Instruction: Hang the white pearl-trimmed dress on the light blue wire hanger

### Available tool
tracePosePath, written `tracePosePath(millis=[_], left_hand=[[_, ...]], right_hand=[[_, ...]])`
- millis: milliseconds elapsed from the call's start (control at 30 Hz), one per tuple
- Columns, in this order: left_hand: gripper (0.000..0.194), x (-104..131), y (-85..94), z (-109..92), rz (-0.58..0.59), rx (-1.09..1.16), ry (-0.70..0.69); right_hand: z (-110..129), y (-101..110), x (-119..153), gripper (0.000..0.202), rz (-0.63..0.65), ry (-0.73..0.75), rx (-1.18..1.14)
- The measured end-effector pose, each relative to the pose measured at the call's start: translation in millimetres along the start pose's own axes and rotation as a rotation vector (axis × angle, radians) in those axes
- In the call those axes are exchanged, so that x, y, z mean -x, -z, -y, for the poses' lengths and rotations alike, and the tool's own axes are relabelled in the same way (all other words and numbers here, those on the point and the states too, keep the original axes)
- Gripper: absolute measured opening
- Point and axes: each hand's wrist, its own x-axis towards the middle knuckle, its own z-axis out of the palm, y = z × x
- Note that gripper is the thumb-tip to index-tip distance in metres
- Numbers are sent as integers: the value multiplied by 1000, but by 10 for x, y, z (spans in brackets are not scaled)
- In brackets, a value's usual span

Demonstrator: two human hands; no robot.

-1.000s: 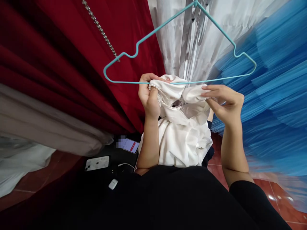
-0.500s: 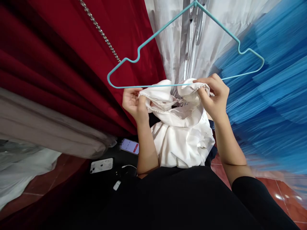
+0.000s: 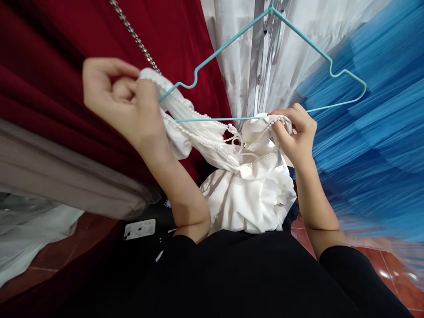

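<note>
Out swings the left hand, fingers clamped on the pearl-trimmed white dress, now covering the turquoise hanger's left end; the right hand still pinches its edge by the lower bar.

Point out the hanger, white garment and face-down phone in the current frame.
Hanger (image 3: 221,119): head view, on its bottom bar.
White garment (image 3: 247,192): head view, on the gathered lower folds.
Face-down phone (image 3: 139,229): head view, on its pale back.
</note>
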Motion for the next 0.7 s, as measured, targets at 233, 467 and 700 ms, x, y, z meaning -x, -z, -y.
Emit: tracePosePath(millis=[233,467,700], left_hand=[[36,118,-342,-233,366,147,-57],[21,841,-235,-301,573,614,328],[39,1243,-599,-121,490,679,665]], right_hand=[[-35,-14,46,16,17,-59,54],[-20,-17,58,17,35,-57,136],[-4,-47,60,22,26,-49,174]])
